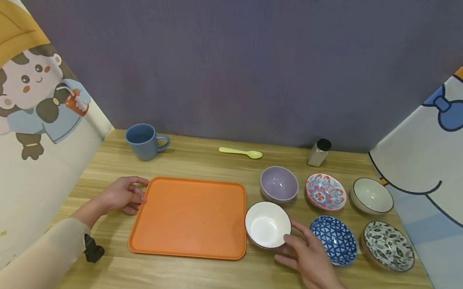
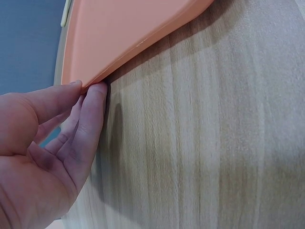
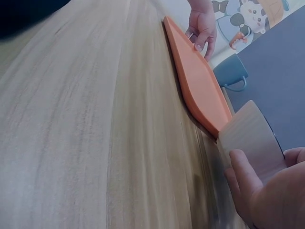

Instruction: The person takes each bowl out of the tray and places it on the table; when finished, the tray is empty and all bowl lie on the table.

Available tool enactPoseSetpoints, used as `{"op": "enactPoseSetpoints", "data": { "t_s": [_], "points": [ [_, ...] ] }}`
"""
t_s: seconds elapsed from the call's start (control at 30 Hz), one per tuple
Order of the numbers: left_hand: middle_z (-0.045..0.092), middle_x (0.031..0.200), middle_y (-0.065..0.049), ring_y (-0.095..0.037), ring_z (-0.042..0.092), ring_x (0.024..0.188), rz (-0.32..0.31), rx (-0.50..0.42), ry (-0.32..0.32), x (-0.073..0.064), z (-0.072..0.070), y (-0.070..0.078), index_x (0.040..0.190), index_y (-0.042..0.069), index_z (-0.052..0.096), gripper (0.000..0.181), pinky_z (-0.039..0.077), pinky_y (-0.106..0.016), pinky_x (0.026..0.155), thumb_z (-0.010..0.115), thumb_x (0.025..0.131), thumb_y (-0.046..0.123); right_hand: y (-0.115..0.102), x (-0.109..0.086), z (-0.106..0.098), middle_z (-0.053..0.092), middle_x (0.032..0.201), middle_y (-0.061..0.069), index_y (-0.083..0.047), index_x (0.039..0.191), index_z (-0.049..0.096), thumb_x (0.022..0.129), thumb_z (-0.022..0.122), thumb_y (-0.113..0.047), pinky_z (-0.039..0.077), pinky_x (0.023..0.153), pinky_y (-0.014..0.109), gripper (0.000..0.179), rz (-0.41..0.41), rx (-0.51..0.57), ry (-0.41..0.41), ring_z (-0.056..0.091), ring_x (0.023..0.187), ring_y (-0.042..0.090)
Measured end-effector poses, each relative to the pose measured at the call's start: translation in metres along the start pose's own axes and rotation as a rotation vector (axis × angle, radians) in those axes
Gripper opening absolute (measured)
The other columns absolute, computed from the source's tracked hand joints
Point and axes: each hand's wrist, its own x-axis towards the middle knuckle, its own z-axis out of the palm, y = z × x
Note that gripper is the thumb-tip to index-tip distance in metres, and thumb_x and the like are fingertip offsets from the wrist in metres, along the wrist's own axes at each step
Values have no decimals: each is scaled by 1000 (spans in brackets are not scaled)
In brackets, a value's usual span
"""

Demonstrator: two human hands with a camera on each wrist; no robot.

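Observation:
An orange tray point(image 1: 191, 218) lies on the wooden table, and my left hand point(image 1: 122, 194) pinches its left edge. In the left wrist view, the thumb is at the tray's rim point(image 2: 138, 45) with a finger under it. My right hand point(image 1: 306, 256) grips a white bowl point(image 1: 267, 224) with a dark rim by its right side, at the tray's right edge. The right wrist view shows the bowl point(image 3: 252, 143) tilted in that camera's angle, with fingers along its outer wall. The bowl's inside shows only bare white.
A purple bowl point(image 1: 279, 184), red-patterned dish point(image 1: 326, 192), pale bowl point(image 1: 372, 196), blue-patterned dish point(image 1: 333, 240) and leaf-patterned dish point(image 1: 389, 246) stand to the right. Behind are a blue mug point(image 1: 142, 142), yellow spoon point(image 1: 241, 152) and black-capped shaker point(image 1: 318, 152). A grey wall point(image 1: 240, 60) closes the back.

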Motion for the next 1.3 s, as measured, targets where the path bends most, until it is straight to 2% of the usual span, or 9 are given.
{"op": "enactPoseSetpoints", "data": {
  "t_s": [0.4,0.7,0.93,1.07,1.3],
  "points": [
    [66,104,-15,-22,67,79,4,3,10,1,1,3,152,-2,38,58,61,-42,67,60,98,-1,2,2,-4,61,130,30,-10,157,30,102,55,-9,59,88,51,60,-5,-19,1,71,104,39],
    [67,105,-15,-22,69,79,8,21,16,6,3,3,152,-1,39,59,62,-43,67,62,98,0,6,2,-8,56,135,32,-11,159,30,104,54,-10,60,87,50,60,1,-24,17,72,102,34],
    [68,103,-15,-21,70,77,17,31,7,7,2,2,151,-3,39,59,62,-42,66,63,97,0,8,2,-10,56,136,31,-13,160,28,107,48,-13,59,89,50,56,-10,-40,18,71,107,33],
    [68,103,-15,-21,70,76,27,46,1,9,-1,2,151,-3,38,60,62,-42,66,63,97,0,8,2,-10,52,141,32,-14,161,25,108,44,-12,59,91,49,57,-21,-65,14,69,109,32],
    [66,105,-18,-23,69,77,25,75,9,8,2,4,151,-4,37,59,61,-43,65,61,98,-1,2,-3,-9,40,151,35,-11,162,21,102,58,-8,57,94,52,71,-53,-143,-8,60,121,36]
  ]
}}
